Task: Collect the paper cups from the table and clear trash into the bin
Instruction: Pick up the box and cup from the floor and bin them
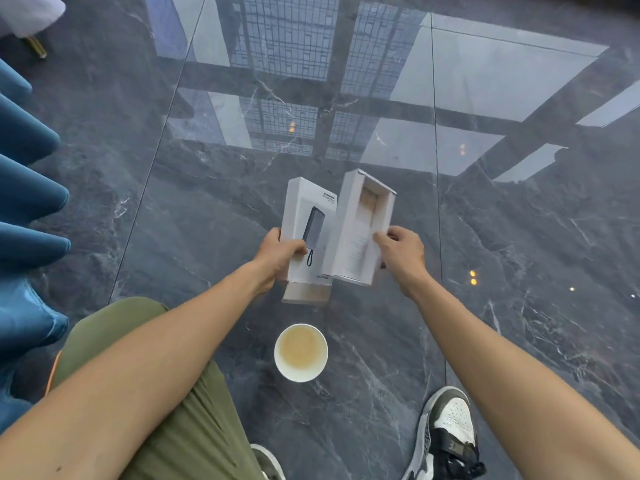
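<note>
One white paper cup (300, 352), open mouth up, tan-stained inside.

Colours and patterns seen from the head view

The floor (173, 209) is dark grey marble with white veins. White is seen on both boxes (304, 216) (360, 230) and the cup (300, 353), whose inside is tan. Olive trousers (187, 420), a blue seat (24, 202) and an olive-and-white shoe (446, 431) are shown.

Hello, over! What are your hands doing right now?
Left hand grips white box lid. Right hand grips open box tray. Paper cup below on dark marbled surface, untouched. Nothing blocking.
</note>
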